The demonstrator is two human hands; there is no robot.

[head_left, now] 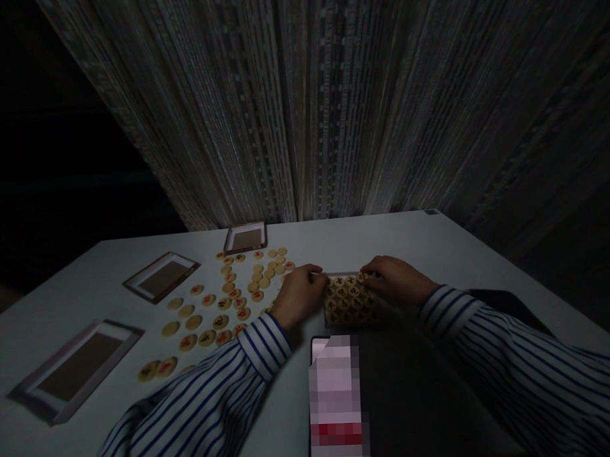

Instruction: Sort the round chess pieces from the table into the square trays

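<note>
A small box (pixel 328 322) sits in front of me with Chinese chess pieces (pixel 343 304) packed in rows, their dark characters facing up. My left hand (pixel 301 292) curls its fingers against the box's left edge and far left corner. At the far right corner, my right hand (pixel 394 277) has thumb and fingers closed on one Chinese chess piece (pixel 362 277), level with the last row. Loose pieces (pixel 221 322) lie scattered to the left of my left hand, some with red or dark characters up, others plain. My left forearm hides some of them.
Open shallow trays stand on the white table (pixel 385 239): one at the back (pixel 246 238), one farther left (pixel 161 276) and one near left (pixel 80 369). A phone (pixel 336 401) with a blurred screen lies close before me. A patterned curtain (pixel 301 108) hangs behind the table.
</note>
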